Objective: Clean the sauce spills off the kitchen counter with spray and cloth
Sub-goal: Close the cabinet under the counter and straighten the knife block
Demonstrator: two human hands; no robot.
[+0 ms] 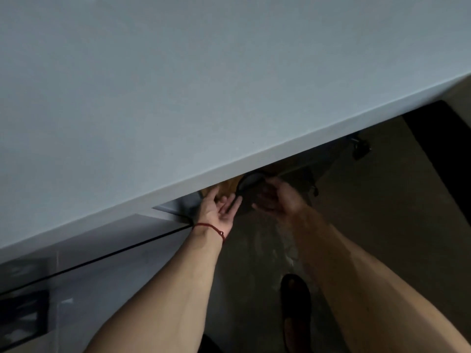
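Hands are reaching under the pale grey surface [178, 98] edge: left hand [221, 207] spread flat, right hand [276, 197] loosely curled (holding nothing visible). Between them a dark round object [248, 183] is sitting, with open floor [369, 212] below.

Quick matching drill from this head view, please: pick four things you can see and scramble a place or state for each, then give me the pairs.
1. left hand
2. right hand
3. counter
4. shoe

A. on the floor between the forearms
B. open, palm up, red string at the wrist
C. pale surface filling the upper view
D. fingers curled, at a dark round object under the counter edge

Pairs: 1-B, 2-D, 3-C, 4-A
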